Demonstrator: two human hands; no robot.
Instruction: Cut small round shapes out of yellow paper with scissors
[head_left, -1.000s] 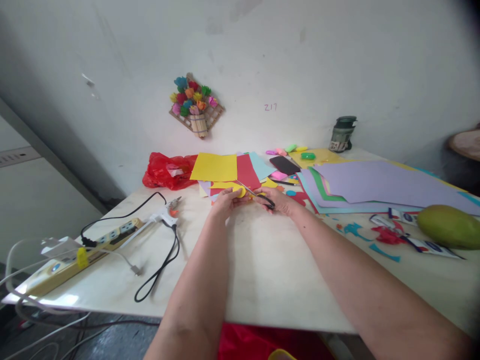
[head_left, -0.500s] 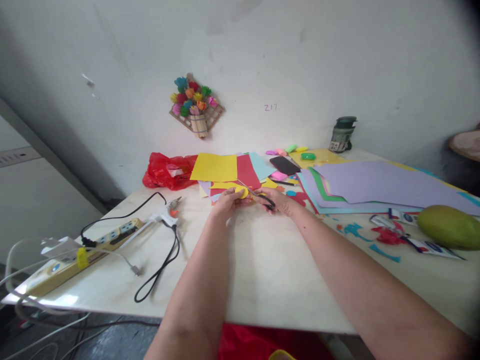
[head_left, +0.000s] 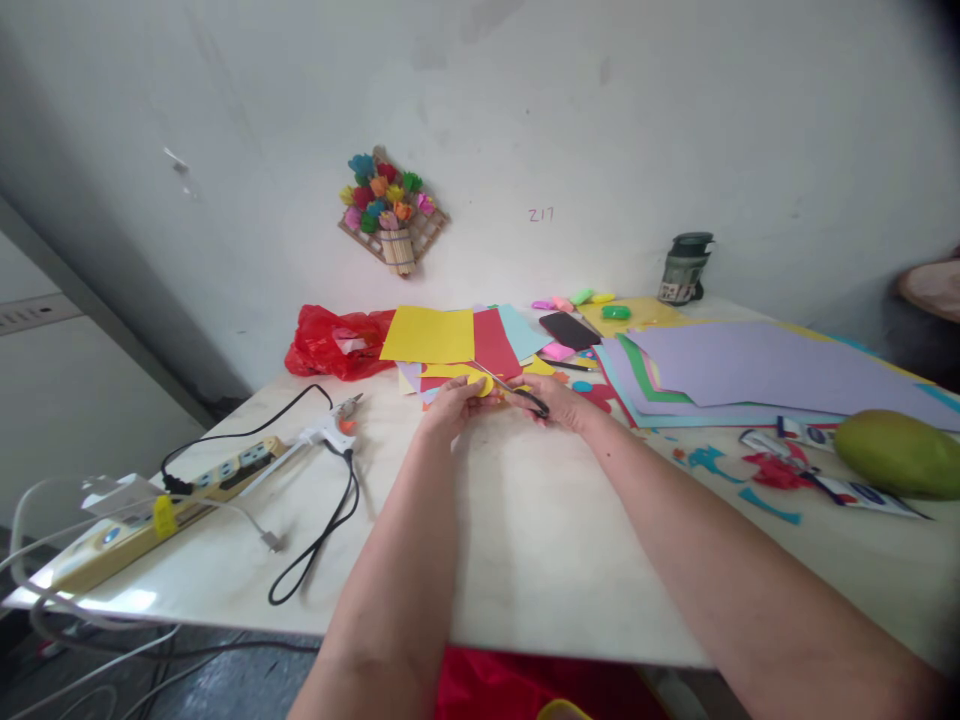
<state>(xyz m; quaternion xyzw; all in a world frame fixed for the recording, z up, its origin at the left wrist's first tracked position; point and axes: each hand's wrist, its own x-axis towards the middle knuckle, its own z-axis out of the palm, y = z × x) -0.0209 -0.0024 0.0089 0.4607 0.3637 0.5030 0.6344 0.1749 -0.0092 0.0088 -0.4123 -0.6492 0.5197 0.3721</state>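
My left hand (head_left: 459, 404) pinches a small yellow paper piece (head_left: 485, 385) with a rounded edge. Around the black handles of a pair of scissors (head_left: 529, 399) my right hand (head_left: 556, 399) is closed. The scissor blades point up and left, against the yellow piece; how far apart they are is too small to tell. Just beyond both hands lie a yellow sheet (head_left: 429, 335), a red sheet (head_left: 495, 341) and yellow scraps (head_left: 539, 367).
A glue gun (head_left: 335, 428) and a power strip (head_left: 225, 480) with cables lie on the left. On the right are stacked coloured sheets (head_left: 742, 365), blue scraps (head_left: 712, 463) and a mango (head_left: 896, 453). A red plastic bag (head_left: 322, 345) sits at the back left.
The yellow piece and the scissors have shifted very slightly between my hands. Both hands keep their holds, and everything else stays in place.
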